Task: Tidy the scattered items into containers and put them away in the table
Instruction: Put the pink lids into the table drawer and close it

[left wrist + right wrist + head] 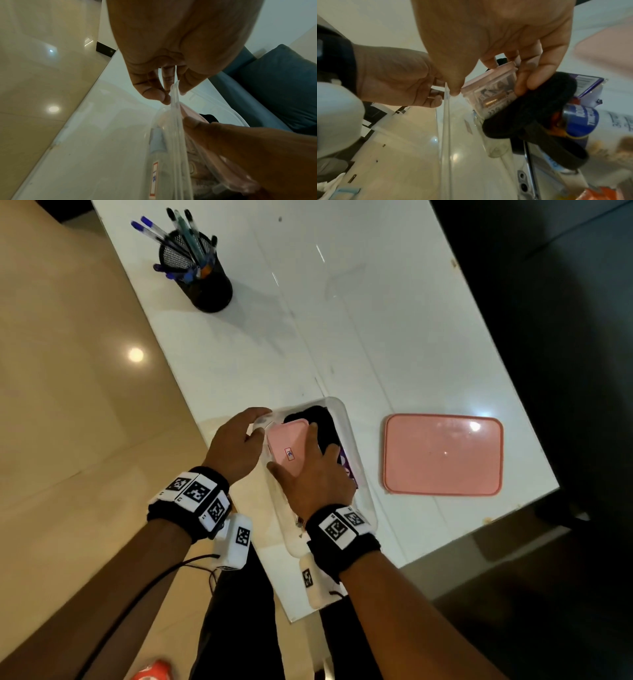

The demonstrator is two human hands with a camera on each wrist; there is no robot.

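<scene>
A white table is seen from above, set on a glossy beige tiled floor. Near its front edge a clear plastic container is placed, open at the top. Well to the right of it a pink lid is laid flat on the tabletop. At the far left corner of the table a black mesh pen holder is stood upright, filled with pens.

Inside the container a small pink-lidded box is held by the right hand, the thumb being curled against its near end and the fingers against its far end; the box is tilted, with its lid facing left. Just beside it, also within the container, a black fabric item is packed, and a purple packet and a blue-labelled can are lodged further along (the print on both is too blurred to be read). A clear bottle with a red-bordered sticker is seen through the container wall.

The container's left rim is pinched by the left hand, thumb inside and fingers outside. Black bands with printed markers are worn on both wrists.
</scene>
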